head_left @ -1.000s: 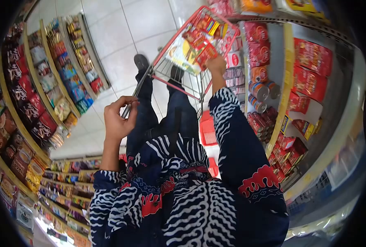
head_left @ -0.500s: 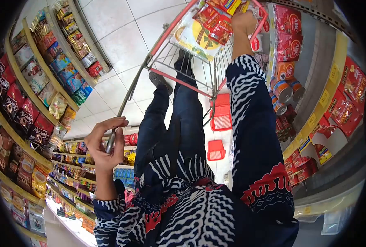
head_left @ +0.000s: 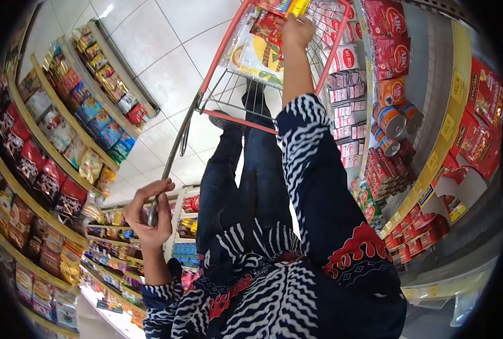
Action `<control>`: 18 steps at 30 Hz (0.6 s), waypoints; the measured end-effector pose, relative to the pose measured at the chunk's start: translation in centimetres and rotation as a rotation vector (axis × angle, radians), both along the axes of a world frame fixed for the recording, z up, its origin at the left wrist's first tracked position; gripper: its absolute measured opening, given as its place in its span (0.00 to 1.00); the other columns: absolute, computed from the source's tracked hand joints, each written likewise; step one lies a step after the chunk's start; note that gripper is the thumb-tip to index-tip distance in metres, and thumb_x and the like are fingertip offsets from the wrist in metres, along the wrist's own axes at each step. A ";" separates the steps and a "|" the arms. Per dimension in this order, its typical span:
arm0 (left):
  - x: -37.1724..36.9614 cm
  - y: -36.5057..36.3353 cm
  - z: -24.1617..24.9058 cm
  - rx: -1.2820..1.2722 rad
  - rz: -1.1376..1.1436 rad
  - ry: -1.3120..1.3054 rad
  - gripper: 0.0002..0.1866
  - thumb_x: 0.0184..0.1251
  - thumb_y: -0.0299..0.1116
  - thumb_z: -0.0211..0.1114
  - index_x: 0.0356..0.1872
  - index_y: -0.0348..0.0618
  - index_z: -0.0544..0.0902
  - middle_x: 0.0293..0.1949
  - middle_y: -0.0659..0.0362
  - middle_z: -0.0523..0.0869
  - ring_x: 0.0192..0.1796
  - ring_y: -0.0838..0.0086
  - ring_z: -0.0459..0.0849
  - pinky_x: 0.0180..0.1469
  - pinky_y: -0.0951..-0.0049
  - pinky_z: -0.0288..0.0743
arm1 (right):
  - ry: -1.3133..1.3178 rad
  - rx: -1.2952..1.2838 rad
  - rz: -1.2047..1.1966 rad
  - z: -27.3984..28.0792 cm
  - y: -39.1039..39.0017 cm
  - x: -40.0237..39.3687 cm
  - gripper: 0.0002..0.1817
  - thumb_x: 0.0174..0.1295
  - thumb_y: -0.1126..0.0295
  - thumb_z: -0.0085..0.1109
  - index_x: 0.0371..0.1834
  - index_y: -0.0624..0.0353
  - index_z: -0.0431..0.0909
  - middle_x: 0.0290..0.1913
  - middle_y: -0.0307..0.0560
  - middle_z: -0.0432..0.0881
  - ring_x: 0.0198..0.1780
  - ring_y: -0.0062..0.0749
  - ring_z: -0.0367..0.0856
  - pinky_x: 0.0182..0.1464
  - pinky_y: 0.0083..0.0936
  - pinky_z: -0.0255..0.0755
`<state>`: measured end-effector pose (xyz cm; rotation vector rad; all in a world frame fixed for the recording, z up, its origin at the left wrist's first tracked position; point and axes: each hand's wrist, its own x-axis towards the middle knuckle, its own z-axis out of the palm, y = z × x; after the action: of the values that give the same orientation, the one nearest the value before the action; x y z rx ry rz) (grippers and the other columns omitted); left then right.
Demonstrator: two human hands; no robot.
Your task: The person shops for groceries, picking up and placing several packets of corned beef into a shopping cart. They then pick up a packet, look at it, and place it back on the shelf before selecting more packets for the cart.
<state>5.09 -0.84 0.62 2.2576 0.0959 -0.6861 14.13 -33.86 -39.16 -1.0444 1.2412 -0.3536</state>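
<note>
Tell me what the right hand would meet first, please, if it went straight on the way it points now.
The right hand would probably meet the yellow packet in the cart first; depth is unclear, so they may touch now.

Spreads out as a floor of pale tiles, seamed with dark lines. In the red-railed wire shopping cart, carries a white-and-yellow packet, overlapped by a red packet, plus a yellow packet near the top of view. On the right-hand shelf, behind yellow price labels, holds large red pouches. Farther in on that side, bears orange-and-blue tins close to red ABC packs. On the yellow-edged left-hand shelves, lines up dark red packs, brown and golden pouches and blue packs.
</note>
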 end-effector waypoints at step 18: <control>0.1 0.2 -0.7 -0.039 -0.124 -0.052 0.07 0.75 0.22 0.57 0.41 0.28 0.82 0.41 0.45 0.90 0.44 0.66 0.90 0.52 0.67 0.83 | 0.814 -0.629 0.925 -0.4 1.2 -8.3 0.41 0.54 0.66 0.71 0.74 0.52 0.64 0.71 0.63 0.63 0.70 0.61 0.67 0.67 0.50 0.71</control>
<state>5.24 -0.66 -0.07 2.2563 -0.0824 -0.6880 5.80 -32.61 -39.53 -2.3134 1.1858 0.4943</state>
